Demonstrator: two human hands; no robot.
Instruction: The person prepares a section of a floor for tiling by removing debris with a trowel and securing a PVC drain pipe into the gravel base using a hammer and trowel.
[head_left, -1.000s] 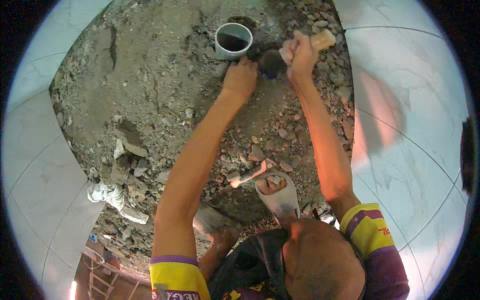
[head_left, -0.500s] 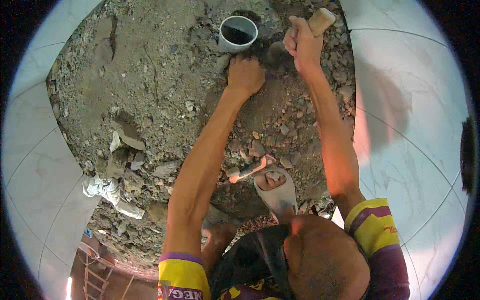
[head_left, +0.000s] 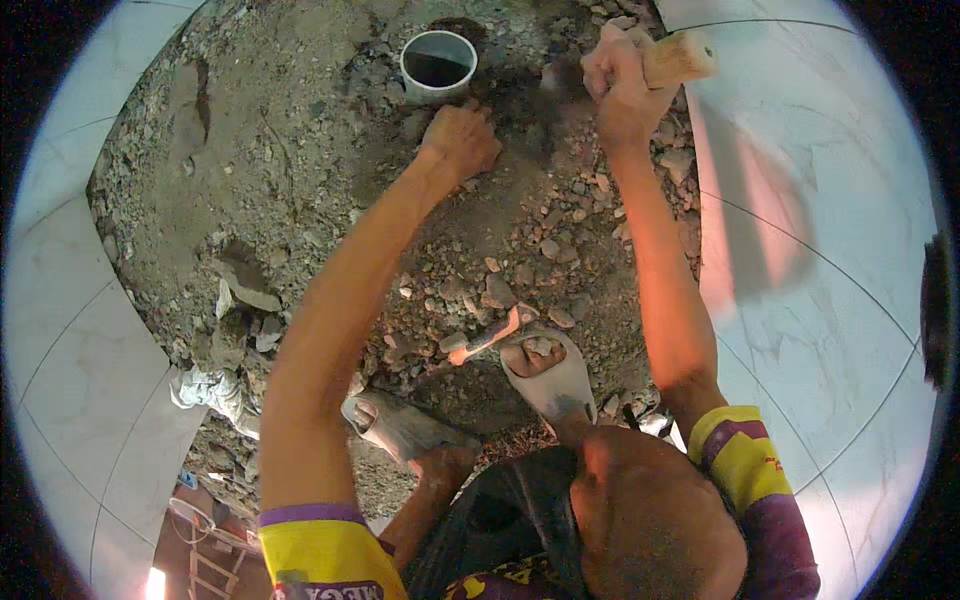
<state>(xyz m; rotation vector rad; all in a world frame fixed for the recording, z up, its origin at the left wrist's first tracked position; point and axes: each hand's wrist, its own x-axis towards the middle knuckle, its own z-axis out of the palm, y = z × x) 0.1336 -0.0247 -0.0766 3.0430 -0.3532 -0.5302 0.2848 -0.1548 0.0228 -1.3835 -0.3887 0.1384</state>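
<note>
A white round pipe end (head_left: 412, 92) stands upright in the rubble, its inside dark. Just below it, my left hand (head_left: 460, 140) is curled closed against the soil; whatever its fingers hold, if anything, is hidden. To the right, my right hand (head_left: 622, 78) is wrapped round a thick wooden tool handle (head_left: 682, 60), whose butt end points right over the tile edge. A dark blurred shape lies left of that hand, and I cannot tell whether it is the tool's head or a stone.
Loose stones and soil fill the middle. White floor tiles (head_left: 800, 180) border both sides. An orange-and-grey tool (head_left: 490, 338) lies by my slippered foot (head_left: 545, 372). A crumpled white bag (head_left: 212, 390) and flat stone slabs (head_left: 245, 280) are at left. A ladder-like wooden frame (head_left: 215, 565) stands lower left.
My right hand has shifted slightly upward, and the wooden handle has tipped to the right. My left hand stays by the pipe. The whole view has moved a little, with more of my left foot showing.
</note>
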